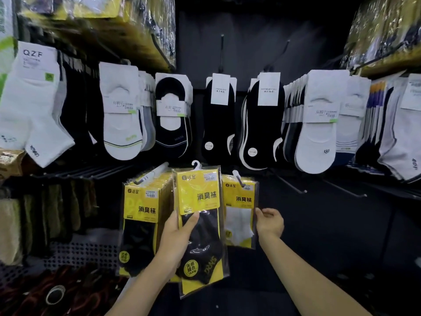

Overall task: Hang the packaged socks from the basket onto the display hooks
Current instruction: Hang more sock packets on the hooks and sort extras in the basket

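Packaged socks (200, 229), a clear sleeve with a yellow card and a dark sock inside, held upright in front of the lower row of display hooks. Its white plastic hanger (196, 164) points up and lies free of any hook, so this pack is judged to be mid-transfer, not yet hung. It is kept vertical, hanger uppermost, which suits threading the hanger over a hook tip.

To its left, a full stack of like yellow packs (142, 224) hangs on a white-tipped hook (152, 173). To its right, a pack with a white sock (240, 210) hangs on the neighbouring hook (238, 176), partly overlapped by the held pack.

The left hand (176, 236) grips the held pack at mid-height, thumb (191, 221) pressed across the front and the fingers hidden behind; the forearm rises from the near edge. The right hand (270, 221) lies at the right edge of the white-sock pack, fingers loosely curled and touching or nearly touching that edge; whether it has a firm grip cannot be told. It appears to steady or part the hanging pack.

Above, rows of carded socks (218, 119) fill the far hooks. The basket is out of view.
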`<control>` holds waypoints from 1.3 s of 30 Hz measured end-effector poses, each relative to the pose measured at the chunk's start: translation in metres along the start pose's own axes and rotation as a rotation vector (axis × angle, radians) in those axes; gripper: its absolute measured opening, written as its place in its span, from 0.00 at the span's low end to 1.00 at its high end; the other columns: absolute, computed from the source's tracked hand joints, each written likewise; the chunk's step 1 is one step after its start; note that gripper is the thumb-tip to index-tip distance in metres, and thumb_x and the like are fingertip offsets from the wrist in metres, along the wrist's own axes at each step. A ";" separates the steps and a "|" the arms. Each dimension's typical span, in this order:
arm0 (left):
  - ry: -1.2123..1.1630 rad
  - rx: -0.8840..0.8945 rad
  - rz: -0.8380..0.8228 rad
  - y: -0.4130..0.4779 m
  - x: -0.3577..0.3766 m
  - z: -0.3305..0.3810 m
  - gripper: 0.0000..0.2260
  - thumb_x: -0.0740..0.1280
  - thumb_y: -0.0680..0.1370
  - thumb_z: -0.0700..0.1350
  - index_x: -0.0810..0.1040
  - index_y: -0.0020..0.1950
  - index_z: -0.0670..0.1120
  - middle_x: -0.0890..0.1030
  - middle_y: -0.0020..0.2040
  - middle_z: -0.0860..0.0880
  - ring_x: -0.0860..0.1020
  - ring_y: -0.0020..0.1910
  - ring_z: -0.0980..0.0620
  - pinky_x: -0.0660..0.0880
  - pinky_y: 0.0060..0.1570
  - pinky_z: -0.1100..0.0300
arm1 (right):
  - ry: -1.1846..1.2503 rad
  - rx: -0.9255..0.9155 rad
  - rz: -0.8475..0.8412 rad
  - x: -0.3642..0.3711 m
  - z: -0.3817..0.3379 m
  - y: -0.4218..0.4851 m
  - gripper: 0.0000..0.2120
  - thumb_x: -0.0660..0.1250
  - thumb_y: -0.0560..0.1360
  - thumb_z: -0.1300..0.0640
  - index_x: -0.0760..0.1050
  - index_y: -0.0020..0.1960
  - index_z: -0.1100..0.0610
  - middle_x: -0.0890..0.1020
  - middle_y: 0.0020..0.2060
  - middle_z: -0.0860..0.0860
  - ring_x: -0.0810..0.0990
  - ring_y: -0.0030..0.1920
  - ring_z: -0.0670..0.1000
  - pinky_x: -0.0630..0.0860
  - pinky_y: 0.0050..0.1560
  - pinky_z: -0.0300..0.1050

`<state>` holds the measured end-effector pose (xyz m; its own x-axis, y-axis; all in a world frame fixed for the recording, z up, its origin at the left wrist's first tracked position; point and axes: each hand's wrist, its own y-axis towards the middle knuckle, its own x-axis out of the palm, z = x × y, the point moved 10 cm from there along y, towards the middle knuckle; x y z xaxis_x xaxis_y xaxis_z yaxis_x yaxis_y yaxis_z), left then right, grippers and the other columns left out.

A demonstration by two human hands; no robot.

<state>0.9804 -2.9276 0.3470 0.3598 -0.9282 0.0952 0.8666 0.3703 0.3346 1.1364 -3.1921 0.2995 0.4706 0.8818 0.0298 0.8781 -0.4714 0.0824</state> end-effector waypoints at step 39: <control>0.133 -0.108 -0.127 -0.013 0.087 -0.044 0.28 0.63 0.80 0.47 0.55 0.77 0.48 0.63 0.75 0.50 0.62 0.73 0.51 0.62 0.69 0.58 | 0.057 0.101 -0.372 -0.014 -0.004 -0.052 0.06 0.68 0.76 0.58 0.78 0.52 0.59 0.82 0.53 0.58 0.81 0.55 0.56 0.78 0.57 0.50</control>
<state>1.0155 -3.0116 0.3096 0.2821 -0.9570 -0.0681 0.9371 0.2596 0.2333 1.0836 -3.1798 0.2983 0.1152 0.9908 0.0718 0.9933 -0.1154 -0.0003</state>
